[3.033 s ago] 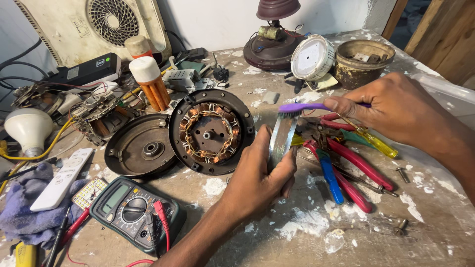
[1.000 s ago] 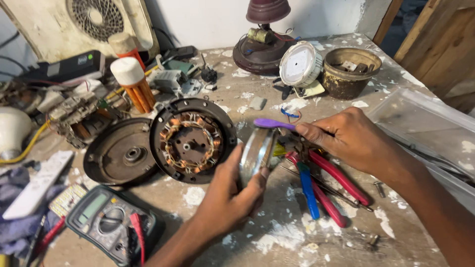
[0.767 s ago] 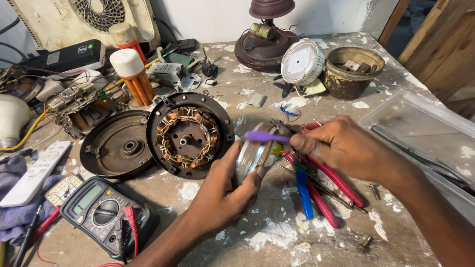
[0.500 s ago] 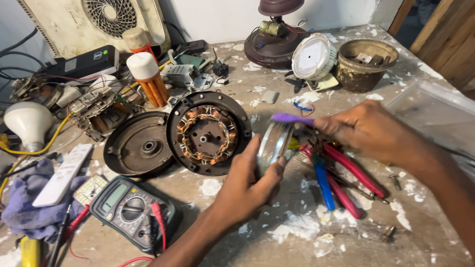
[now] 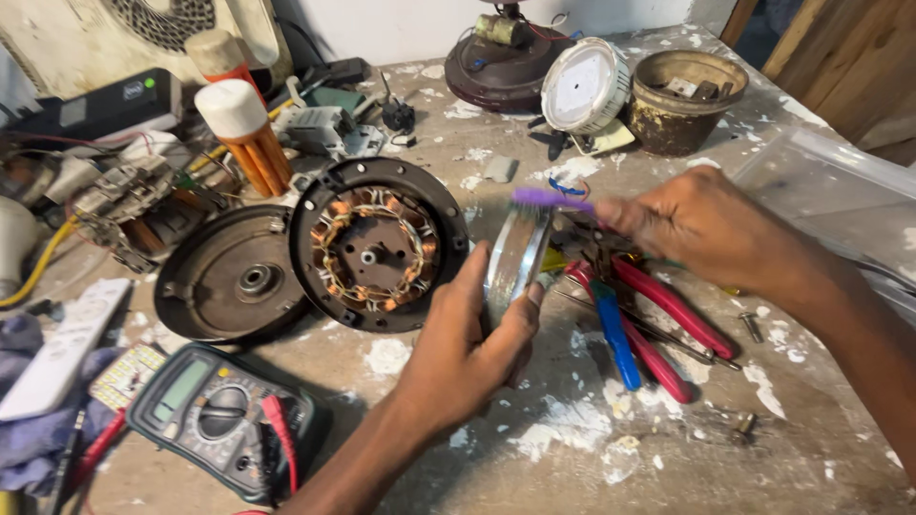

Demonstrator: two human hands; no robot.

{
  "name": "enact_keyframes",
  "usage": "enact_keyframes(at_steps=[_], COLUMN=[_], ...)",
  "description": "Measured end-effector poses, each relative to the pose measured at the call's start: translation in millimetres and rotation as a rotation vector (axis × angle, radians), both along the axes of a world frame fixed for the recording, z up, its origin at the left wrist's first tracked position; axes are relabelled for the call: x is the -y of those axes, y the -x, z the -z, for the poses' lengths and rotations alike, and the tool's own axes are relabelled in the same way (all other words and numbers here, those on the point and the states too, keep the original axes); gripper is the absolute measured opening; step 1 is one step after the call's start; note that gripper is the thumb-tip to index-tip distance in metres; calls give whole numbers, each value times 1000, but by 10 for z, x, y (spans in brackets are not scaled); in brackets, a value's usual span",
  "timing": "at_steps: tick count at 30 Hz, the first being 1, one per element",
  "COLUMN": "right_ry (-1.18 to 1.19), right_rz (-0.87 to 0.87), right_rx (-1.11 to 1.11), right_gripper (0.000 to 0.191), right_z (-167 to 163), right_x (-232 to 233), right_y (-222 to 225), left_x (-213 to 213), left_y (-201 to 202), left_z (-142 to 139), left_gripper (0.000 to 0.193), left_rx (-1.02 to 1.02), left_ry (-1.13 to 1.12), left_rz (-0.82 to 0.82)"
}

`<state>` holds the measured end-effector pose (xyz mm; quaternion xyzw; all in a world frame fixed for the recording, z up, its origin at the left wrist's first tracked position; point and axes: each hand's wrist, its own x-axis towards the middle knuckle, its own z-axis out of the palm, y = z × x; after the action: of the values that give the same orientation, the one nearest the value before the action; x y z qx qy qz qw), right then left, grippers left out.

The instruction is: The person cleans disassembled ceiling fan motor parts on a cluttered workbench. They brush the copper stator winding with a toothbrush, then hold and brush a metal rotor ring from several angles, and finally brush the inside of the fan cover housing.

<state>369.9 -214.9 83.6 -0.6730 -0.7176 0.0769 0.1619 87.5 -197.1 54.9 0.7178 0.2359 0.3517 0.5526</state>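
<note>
My left hand [image 5: 472,343] grips a round silver metal ring [image 5: 515,257], held on edge above the workbench. My right hand [image 5: 711,234] holds a purple brush [image 5: 551,199] whose head rests on the top edge of the ring. Just left of the ring lies a fan motor stator [image 5: 372,246] with copper windings, and beside it a dark round motor cover [image 5: 234,277]. The brush handle is mostly hidden inside my right hand.
Red and blue handled pliers [image 5: 649,319] lie under my right hand. A multimeter [image 5: 215,420] with red probe sits at front left, next to a white remote [image 5: 62,348]. Orange spray cans [image 5: 243,129], a rusty bowl [image 5: 687,110], a white round lid [image 5: 584,86] and a clear plastic box [image 5: 840,205] stand around.
The camera view has shifted a little. My right hand has kept moving the purple brush across the top of the ring, while my left hand has held the ring in place.
</note>
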Motion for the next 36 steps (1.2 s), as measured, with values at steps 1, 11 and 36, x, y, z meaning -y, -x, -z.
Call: enact_keyframes(at_steps=[1,11,36], right_ry=[-27,103,-86], right_rz=[23,-135,166], right_rx=[24,-129,71], right_gripper=[64,76,78], right_z=[-28,-44,-190], right_x=[-1,110,78], right_y=[-16,331,353], left_x=[-12,-26,-121], left_y=[1,29,82], left_z=[1,32,-50], left_gripper=[25,29,31], left_rx=[-1,-12,18], left_ry=[-34,-127,152], left_rz=[4,-7,-236])
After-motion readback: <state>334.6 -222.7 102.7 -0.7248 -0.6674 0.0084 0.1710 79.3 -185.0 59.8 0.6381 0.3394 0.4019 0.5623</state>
